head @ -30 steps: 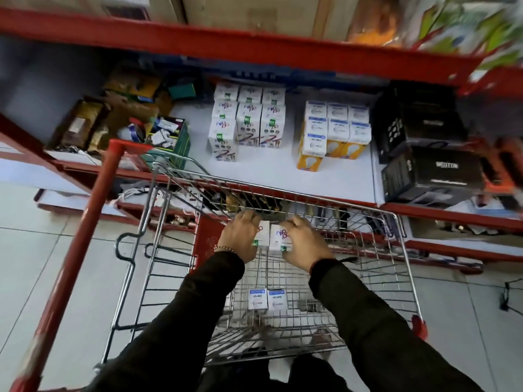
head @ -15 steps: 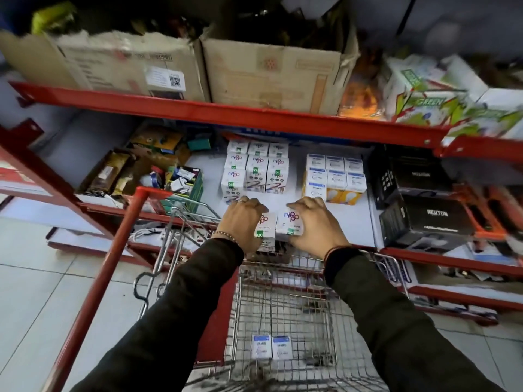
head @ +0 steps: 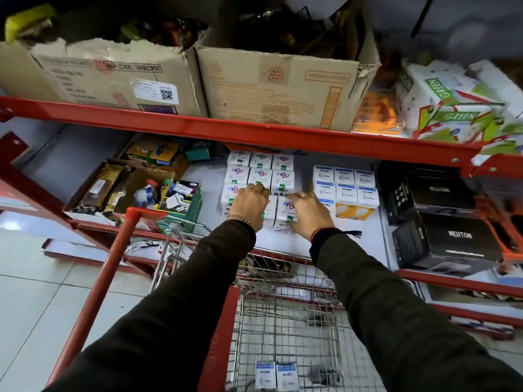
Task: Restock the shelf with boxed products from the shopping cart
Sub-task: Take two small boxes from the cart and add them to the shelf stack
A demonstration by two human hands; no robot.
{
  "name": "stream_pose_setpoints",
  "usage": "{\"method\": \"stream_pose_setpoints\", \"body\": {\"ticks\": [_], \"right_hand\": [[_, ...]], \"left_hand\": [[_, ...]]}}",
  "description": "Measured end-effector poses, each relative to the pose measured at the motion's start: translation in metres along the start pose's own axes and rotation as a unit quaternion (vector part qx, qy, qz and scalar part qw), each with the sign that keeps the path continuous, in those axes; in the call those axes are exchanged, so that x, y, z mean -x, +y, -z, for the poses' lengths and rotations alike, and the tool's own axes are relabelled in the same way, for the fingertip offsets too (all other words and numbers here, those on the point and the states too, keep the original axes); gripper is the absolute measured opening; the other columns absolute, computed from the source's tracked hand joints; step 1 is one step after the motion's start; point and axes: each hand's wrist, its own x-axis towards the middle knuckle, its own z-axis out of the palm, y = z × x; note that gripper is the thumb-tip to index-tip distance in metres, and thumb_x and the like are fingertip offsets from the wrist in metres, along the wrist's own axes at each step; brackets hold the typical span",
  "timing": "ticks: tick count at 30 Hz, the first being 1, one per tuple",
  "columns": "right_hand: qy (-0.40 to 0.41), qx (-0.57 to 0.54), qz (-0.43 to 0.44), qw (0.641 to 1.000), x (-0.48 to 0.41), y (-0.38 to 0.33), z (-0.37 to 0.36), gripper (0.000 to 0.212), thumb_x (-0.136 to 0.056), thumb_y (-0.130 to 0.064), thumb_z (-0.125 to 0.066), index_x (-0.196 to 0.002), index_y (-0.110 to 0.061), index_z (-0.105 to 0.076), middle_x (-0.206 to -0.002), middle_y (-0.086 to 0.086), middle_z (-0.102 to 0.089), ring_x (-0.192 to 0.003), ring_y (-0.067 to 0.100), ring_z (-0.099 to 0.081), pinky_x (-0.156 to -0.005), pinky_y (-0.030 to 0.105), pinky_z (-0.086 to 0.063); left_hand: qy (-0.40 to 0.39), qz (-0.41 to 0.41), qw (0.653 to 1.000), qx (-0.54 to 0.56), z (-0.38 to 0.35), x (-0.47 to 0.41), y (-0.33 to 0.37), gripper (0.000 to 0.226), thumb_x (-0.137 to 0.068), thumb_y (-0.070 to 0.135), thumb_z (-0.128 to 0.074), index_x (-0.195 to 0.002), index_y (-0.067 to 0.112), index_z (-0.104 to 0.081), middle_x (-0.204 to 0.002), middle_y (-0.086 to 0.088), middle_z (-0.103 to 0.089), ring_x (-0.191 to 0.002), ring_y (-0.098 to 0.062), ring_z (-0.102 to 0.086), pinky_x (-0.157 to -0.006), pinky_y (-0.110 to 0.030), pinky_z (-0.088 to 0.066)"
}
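1. The left hand [head: 249, 206] and the right hand [head: 310, 215] reach over the shopping cart [head: 285, 315] onto the white shelf [head: 365, 239]. Each is curled around a small white box: the left hand's box [head: 268, 209] is mostly hidden under its fingers, and the right hand's box [head: 285, 210] shows purple lettering and a green mark.
2. The two held boxes sit side by side at the front of a block of matching white boxes [head: 260, 172], touching the row behind them. Whether they rest fully on the shelf cannot be told.
3. Just to the right stands a separate group of blue-and-white boxes [head: 346, 183], some with a bulb picture on a yellow side.
4. In the wire basket of the cart, two blue-topped boxes [head: 276, 377] lie together near the bottom edge of the view.
5. At the shelf's left, an open brown carton [head: 141, 182] holds mixed loose packets and a tape roll.
6. At the right, black boxes [head: 450, 236] marked NEUTON are stacked.
7. On the red upper shelf [head: 254, 128], two torn-open cardboard cartons [head: 198, 80] hold dark, unclear contents, beside green-and-white boxes [head: 450, 108].
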Motion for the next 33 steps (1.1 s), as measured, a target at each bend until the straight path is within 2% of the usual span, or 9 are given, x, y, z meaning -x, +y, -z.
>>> {"method": "stream_pose_setpoints", "body": {"ticks": [3, 7, 11, 13, 18, 22, 25, 30, 33], "right_hand": [[-0.006, 0.01, -0.01, 1.0, -0.011, -0.001, -0.013, 0.07, -0.081, -0.017, -0.077, -0.143, -0.016, -0.045, -0.142, 0.008, -0.052, -0.133, 0.03, -0.045, -0.099, 0.04, -0.05], [0.017, -0.007, 0.0, 1.0, -0.018, -0.004, -0.021, 0.064, -0.084, -0.004, -0.07, -0.141, -0.015, -0.044, -0.144, 0.009, -0.052, -0.133, 0.031, -0.045, -0.103, 0.039, -0.046], [0.033, -0.013, 0.004, 0.999, -0.017, -0.002, -0.023, 0.055, -0.085, 0.002, -0.063, -0.136, -0.014, -0.049, -0.145, 0.008, -0.049, -0.13, 0.028, -0.05, -0.1, 0.037, -0.049], [0.036, -0.015, 0.008, 0.999, -0.017, -0.001, -0.022, 0.055, -0.087, 0.001, -0.062, -0.139, -0.013, -0.048, -0.149, 0.007, -0.044, -0.132, 0.028, -0.048, -0.099, 0.037, -0.05], [0.019, -0.011, 0.029, 0.999, 0.009, -0.005, -0.027, 0.061, -0.086, 0.001, -0.061, -0.144, -0.014, -0.046, -0.155, 0.007, -0.034, -0.144, 0.03, -0.03, -0.105, 0.04, -0.047], [0.039, -0.038, 0.025, 0.998, 0.037, -0.003, -0.033, 0.059, -0.086, -0.007, -0.064, -0.142, -0.015, -0.047, -0.147, 0.008, -0.041, -0.137, 0.031, -0.037, -0.106, 0.04, -0.045], [0.071, -0.055, 0.021, 0.996, 0.041, -0.001, -0.033, 0.055, -0.084, -0.01, -0.066, -0.137, -0.015, -0.052, -0.134, 0.008, -0.048, -0.127, 0.029, -0.046, -0.103, 0.038, -0.047], [0.077, -0.089, 0.024, 0.993, 0.078, 0.003, -0.055, 0.047, -0.084, -0.013, -0.066, -0.13, -0.018, -0.055, -0.129, 0.006, -0.05, -0.126, 0.027, -0.046, -0.1, 0.04, -0.049], [0.043, -0.089, 0.024, 0.995, 0.112, 0.007, -0.078, 0.044, -0.084, -0.016, -0.068, -0.127, -0.019, -0.056, -0.126, 0.004, -0.051, -0.121, 0.026, -0.049, -0.094, 0.042, -0.052]], "left_hand": [[-0.01, 0.018, 1.0, -0.006, -0.017, -0.01, 0.0, 0.054, -0.079, 0.004, -0.063, -0.132, 0.012, -0.052, -0.127, -0.009, -0.056, -0.115, -0.026, -0.056, -0.101, -0.04, -0.049], [-0.002, 0.034, 0.999, 0.015, -0.031, -0.016, -0.003, 0.057, -0.08, 0.002, -0.061, -0.135, 0.012, -0.05, -0.135, -0.012, -0.054, -0.124, -0.029, -0.051, -0.106, -0.042, -0.045], [0.012, 0.036, 0.998, 0.044, -0.04, -0.017, -0.004, 0.06, -0.082, -0.004, -0.055, -0.138, 0.012, -0.046, -0.137, -0.012, -0.056, -0.116, -0.029, -0.06, -0.1, -0.04, -0.052], [0.026, 0.034, 0.997, 0.067, -0.043, -0.016, -0.003, 0.064, -0.082, -0.008, -0.053, -0.142, 0.011, -0.042, -0.143, -0.011, -0.051, -0.117, -0.031, -0.061, -0.099, -0.04, -0.054], [0.017, 0.037, 0.994, 0.103, -0.05, 0.013, 0.007, 0.071, -0.084, -0.007, -0.049, -0.151, 0.01, -0.031, -0.158, -0.01, -0.032, -0.14, -0.034, -0.039, -0.112, -0.04, -0.04], [0.02, 0.049, 0.989, 0.137, -0.054, 0.04, 0.016, 0.066, -0.088, 0.003, -0.049, -0.151, 0.012, -0.03, -0.158, -0.011, -0.033, -0.147, -0.029, -0.029, -0.119, -0.036, -0.029], [0.045, 0.044, 0.984, 0.169, -0.05, 0.044, 0.015, 0.062, -0.089, 0.011, -0.052, -0.149, 0.015, -0.035, -0.153, -0.009, -0.039, -0.142, -0.028, -0.036, -0.115, -0.038, -0.038], [0.121, 0.016, 0.981, 0.153, -0.065, 0.085, 0.031, 0.05, -0.086, 0.016, -0.055, -0.136, 0.018, -0.051, -0.133, -0.003, -0.057, -0.116, -0.024, -0.054, -0.094, -0.037, -0.049], [0.105, 0.005, 0.98, 0.167, -0.089, 0.116, 0.044, 0.048, -0.085, 0.016, -0.053, -0.132, 0.018, -0.054, -0.127, -0.003, -0.059, -0.111, -0.025, -0.055, -0.092, -0.037, -0.05]]}}
